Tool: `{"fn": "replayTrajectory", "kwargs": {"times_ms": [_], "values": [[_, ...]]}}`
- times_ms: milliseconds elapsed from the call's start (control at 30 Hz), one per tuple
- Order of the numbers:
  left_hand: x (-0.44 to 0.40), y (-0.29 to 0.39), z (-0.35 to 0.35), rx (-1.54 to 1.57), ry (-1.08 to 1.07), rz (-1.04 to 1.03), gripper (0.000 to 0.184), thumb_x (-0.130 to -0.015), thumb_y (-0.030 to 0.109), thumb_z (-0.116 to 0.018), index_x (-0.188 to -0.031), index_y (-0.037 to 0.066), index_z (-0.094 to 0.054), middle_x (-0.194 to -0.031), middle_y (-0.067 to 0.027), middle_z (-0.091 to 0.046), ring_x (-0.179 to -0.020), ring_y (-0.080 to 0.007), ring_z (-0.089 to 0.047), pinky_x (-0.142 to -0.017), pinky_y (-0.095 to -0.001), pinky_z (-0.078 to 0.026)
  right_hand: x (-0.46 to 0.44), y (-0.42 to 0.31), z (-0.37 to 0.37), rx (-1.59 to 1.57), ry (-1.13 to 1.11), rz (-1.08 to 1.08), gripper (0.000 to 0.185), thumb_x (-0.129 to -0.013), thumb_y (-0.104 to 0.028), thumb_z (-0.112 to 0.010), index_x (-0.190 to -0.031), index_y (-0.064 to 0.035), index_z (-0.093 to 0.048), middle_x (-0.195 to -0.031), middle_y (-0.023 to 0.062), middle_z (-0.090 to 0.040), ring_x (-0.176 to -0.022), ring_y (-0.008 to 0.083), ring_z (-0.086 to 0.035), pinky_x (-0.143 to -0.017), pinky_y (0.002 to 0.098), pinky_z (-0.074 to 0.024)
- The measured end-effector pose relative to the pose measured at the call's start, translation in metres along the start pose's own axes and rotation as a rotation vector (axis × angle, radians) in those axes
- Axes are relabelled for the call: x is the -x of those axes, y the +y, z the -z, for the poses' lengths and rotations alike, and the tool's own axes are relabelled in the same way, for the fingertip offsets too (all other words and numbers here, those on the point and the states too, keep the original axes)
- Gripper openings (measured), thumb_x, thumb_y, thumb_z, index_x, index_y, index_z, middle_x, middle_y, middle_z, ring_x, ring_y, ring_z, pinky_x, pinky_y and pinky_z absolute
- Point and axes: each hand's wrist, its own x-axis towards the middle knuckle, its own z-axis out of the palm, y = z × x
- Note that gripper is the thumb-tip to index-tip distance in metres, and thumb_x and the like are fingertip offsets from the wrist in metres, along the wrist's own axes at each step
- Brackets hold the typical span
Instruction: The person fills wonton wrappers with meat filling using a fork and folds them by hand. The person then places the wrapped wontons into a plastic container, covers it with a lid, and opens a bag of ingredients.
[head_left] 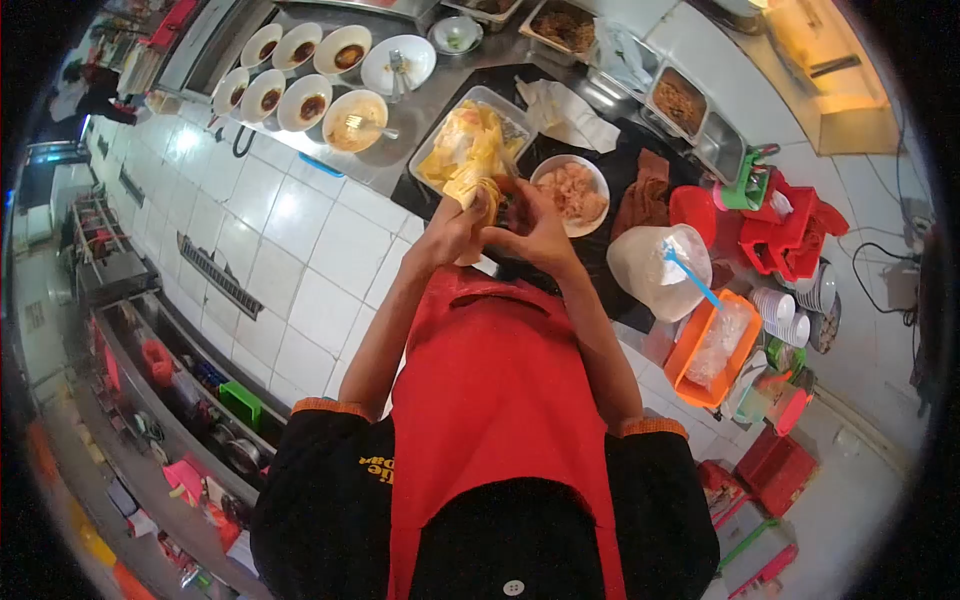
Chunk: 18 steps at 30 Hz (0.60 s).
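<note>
A thin yellow sheet, like a dumpling wrapper point(482, 200), is bunched in my left hand point(455, 235), whose fingers are closed round it. My right hand point(545, 235) curves beside it, thumb and fingers apart in a C shape, with the fingertips close to the yellow sheet. I cannot make out anything in its grip. Just beyond the hands stands a white tray point(421, 166) holding a pile of yellow wrappers point(470, 135). Right of my right hand is a white bowl point(602, 212) of pale pink minced filling point(572, 190).
Several sauce bowls point(303, 103) and a plate with cutlery point(412, 52) stand at the back left. A crumpled white cloth point(568, 112) lies behind the tray. To the right are a brown cloth point(643, 190), a clear bag point(645, 275) and an orange basket point(679, 371).
</note>
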Motion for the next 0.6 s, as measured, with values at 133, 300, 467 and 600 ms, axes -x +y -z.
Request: {"fn": "replayTrajectory", "kwargs": {"times_ms": [133, 300, 467, 600], "values": [[-0.001, -0.016, 0.021, 0.399, 0.068, 0.015, 0.059, -0.103, 0.047, -0.041, -0.136, -0.001, -0.042, -0.129, -0.0157, -0.055, -0.115, -0.0287, -0.057, -0.097, -0.0403, -0.047, -0.028, 0.012, -0.031, 0.351, 0.162, 0.163, 0.068, -0.058, -0.015, -0.084, -0.118, 0.0038, -0.057, -0.107, 0.0188, -0.062, -0.102, 0.0327, -0.063, -0.090, 0.0374, -0.0502], [-0.025, -0.046, 0.062, 1.147, 0.061, -0.027, 0.062, -0.103, 0.047, -0.037, -0.141, -0.001, -0.037, -0.138, -0.0192, -0.050, -0.125, -0.0349, -0.052, -0.107, -0.0498, -0.040, -0.062, -0.009, -0.042, 0.667, 0.171, 0.131, 0.065, -0.061, -0.024, -0.082, -0.116, 0.0038, -0.061, -0.111, 0.0203, -0.063, -0.104, 0.0323, -0.064, -0.091, 0.0362, -0.0501], [-0.044, -0.055, 0.112, 0.955, 0.339, -0.172, 0.052, -0.098, 0.023, -0.045, -0.144, 0.000, -0.035, -0.144, -0.0197, -0.045, -0.132, -0.0361, -0.045, -0.112, -0.0502, -0.036, -0.115, 0.004, -0.016, 0.696, 0.114, 0.260, 0.067, -0.062, -0.029, -0.085, -0.118, 0.0022, -0.063, -0.111, 0.0205, -0.064, -0.100, 0.0319, -0.065, -0.090, 0.0357, -0.0502], [-0.032, -0.022, 0.141, 0.852, 0.324, -0.205, 0.054, -0.103, 0.033, -0.043, -0.144, 0.000, -0.035, -0.142, -0.0173, -0.048, -0.129, -0.0330, -0.050, -0.109, -0.0484, -0.040, -0.113, -0.006, 0.034, 0.848, 0.343, 0.228, 0.059, -0.069, -0.029, -0.083, -0.118, -0.0004, -0.064, -0.112, 0.0221, -0.065, -0.093, 0.0333, -0.066, -0.086, 0.0384, -0.0519]]}}
